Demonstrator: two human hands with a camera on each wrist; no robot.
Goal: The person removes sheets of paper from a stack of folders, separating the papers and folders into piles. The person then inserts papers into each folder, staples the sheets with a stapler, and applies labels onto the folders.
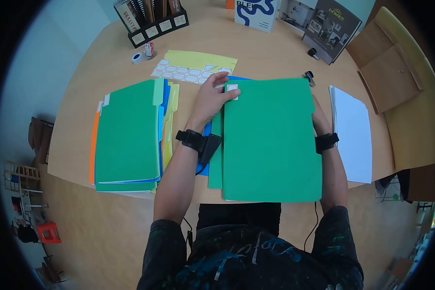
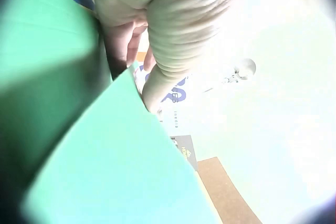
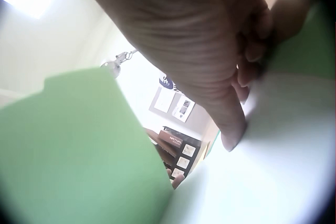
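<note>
A green tab folder [image 1: 270, 140] is held over the front of the table, a white label [image 1: 232, 92] at its upper left corner. My left hand [image 1: 210, 101] pinches that corner, thumb on the label and fingers behind. My right hand [image 1: 320, 118] is at the folder's right edge, partly hidden behind the front cover. In the right wrist view the cover [image 3: 79, 145] stands lifted, and the right thumb presses on white paper [image 3: 273, 166] inside with the other fingers curled. Beneath lie another green folder [image 1: 215, 164] and a blue one [image 1: 206, 130].
Left is a stack of coloured folders [image 1: 128, 133]. White paper [image 1: 352, 135] lies right. Behind are a label sheet [image 1: 179, 72], yellow sheet [image 1: 198, 59], tape roll [image 1: 137, 58], small box [image 1: 150, 50], binder clips [image 1: 309, 77], black book holder [image 1: 159, 28] and standing books [image 1: 331, 31].
</note>
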